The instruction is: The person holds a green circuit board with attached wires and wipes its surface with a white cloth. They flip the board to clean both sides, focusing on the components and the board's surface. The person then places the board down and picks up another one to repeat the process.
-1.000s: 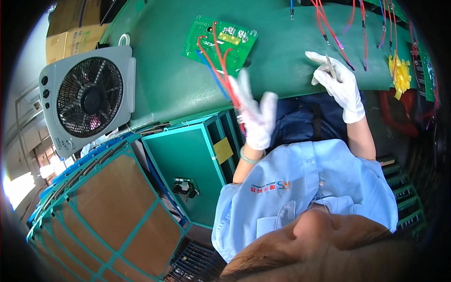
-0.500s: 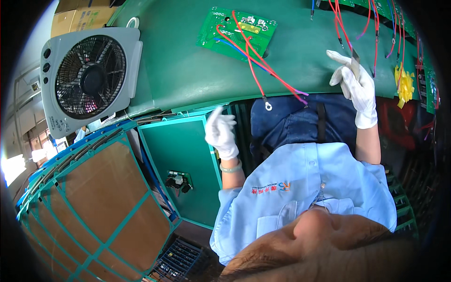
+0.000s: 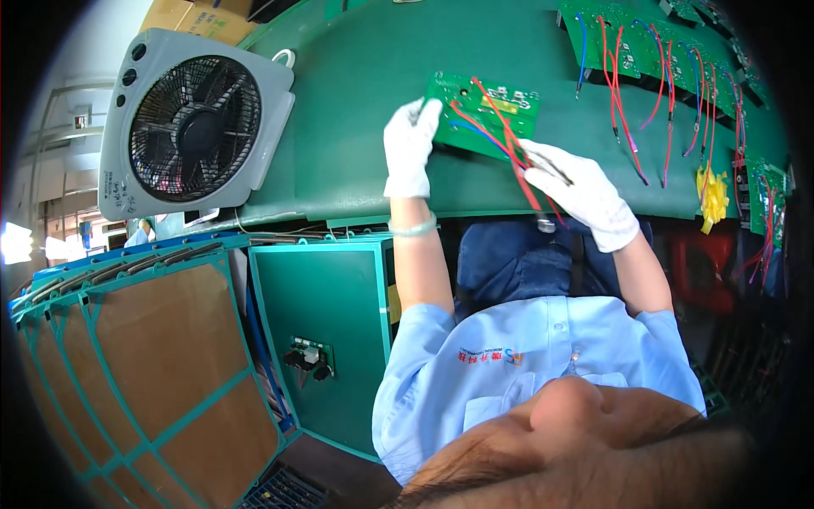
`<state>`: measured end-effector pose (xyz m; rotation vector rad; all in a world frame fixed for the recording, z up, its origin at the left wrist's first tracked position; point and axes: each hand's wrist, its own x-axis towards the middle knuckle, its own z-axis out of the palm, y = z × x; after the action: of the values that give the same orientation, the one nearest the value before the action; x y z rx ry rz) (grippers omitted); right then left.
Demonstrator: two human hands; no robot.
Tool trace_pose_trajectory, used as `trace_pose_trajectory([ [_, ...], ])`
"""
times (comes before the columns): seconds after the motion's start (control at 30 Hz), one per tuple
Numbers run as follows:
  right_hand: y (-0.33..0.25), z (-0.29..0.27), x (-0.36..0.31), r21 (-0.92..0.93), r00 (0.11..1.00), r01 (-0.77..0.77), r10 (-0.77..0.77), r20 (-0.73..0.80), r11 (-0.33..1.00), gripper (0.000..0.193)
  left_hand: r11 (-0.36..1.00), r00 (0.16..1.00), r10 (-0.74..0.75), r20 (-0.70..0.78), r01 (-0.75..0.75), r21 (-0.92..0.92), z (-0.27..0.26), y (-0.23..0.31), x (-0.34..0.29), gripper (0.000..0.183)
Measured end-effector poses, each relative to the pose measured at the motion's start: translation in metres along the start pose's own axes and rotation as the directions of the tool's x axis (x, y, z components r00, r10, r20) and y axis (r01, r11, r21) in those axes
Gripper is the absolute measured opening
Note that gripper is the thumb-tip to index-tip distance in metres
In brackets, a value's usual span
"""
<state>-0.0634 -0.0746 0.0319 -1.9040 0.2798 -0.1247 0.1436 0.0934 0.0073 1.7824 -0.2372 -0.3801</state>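
A green circuit board [image 3: 454,136] lies near the front of the green work table, its soldered side up. Red wires [image 3: 502,121] and a blue wire run from it toward me, and a ring terminal [image 3: 545,225] hangs past the table edge. My left hand [image 3: 410,148], in a white glove, pinches the board's left edge between thumb and fingers. At the board's lower right, my gloved right hand [image 3: 585,188] is closed round a thin dark metal tool [image 3: 549,164], perhaps tweezers. Its fingers are beside the wires; whether they also grip them I cannot tell.
Several more circuit boards [image 3: 632,55] with red and blue wires stand in rows at the far right. A yellow bundle [image 3: 712,199] hangs at the table's right edge. On the left stands a grey box fan [image 3: 199,127]. Below it are a green cabinet [image 3: 331,280] and brown framed panels [image 3: 178,339].
My left hand has moved up from beside the table onto the board's left edge. My right hand has come left and down to the wires with its tool. The view has shifted.
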Motion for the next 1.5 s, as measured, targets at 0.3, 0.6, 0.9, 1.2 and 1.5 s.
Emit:
trace_pose_trajectory([
  [0.3,0.026,-0.063,-0.028,-0.202,0.993,0.023,-0.045,-0.109,0.979,0.037,0.980,0.974,-0.058,0.217,0.096,-0.172,0.010,-0.008,-0.056,0.063],
  [0.6,0.003,-0.073,-0.022,-0.685,0.925,0.296,-0.378,0.033,0.665,0.022,0.905,0.978,0.152,0.143,-0.079,-0.418,0.038,-0.009,-0.067,0.055],
  [0.9,0.000,-0.064,-0.027,-0.683,0.947,0.166,-0.307,-0.089,0.711,0.016,0.882,0.955,0.277,0.105,-0.209,-0.423,0.048,-0.012,-0.075,0.063],
  [1.2,0.016,-0.048,-0.026,-0.663,0.905,0.211,-0.399,-0.144,0.718,0.016,0.869,0.966,0.243,0.092,-0.175,-0.462,0.053,-0.009,-0.075,0.063],
  [1.5,0.035,-0.048,-0.031,-0.649,0.901,0.178,-0.388,-0.195,0.740,0.018,0.896,0.967,0.249,0.060,-0.206,-0.393,0.057,-0.013,-0.075,0.065],
])
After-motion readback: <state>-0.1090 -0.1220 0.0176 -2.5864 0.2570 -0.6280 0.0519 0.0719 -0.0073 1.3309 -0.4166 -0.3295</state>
